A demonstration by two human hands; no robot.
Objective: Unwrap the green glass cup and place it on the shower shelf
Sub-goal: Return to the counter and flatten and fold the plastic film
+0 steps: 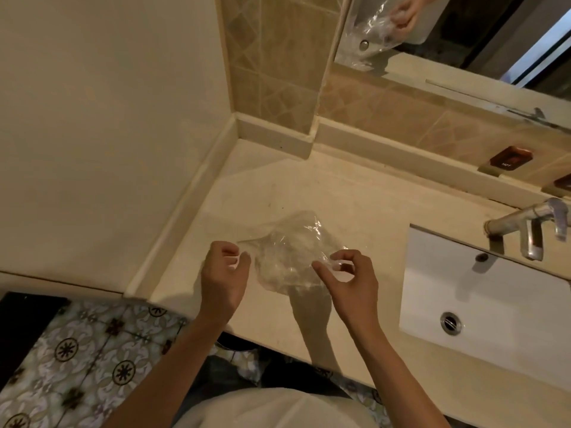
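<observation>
A crumpled clear plastic wrap (289,251) hangs between my two hands above the beige counter (355,196). My left hand (224,274) pinches its left edge with curled fingers. On the other side, my right hand (347,278) pinches the right edge between thumb and fingertips. No green glass cup shows inside the wrap or anywhere else in view. The mirror (463,32) at top right reflects a hand holding the same plastic.
A white sink (482,301) with a drain lies to the right, under a chrome faucet (525,227). Brown holders (509,159) hang on the tiled back wall. The side wall closes the counter on the left. Patterned floor tiles (92,350) and a dark object (24,322) lie below.
</observation>
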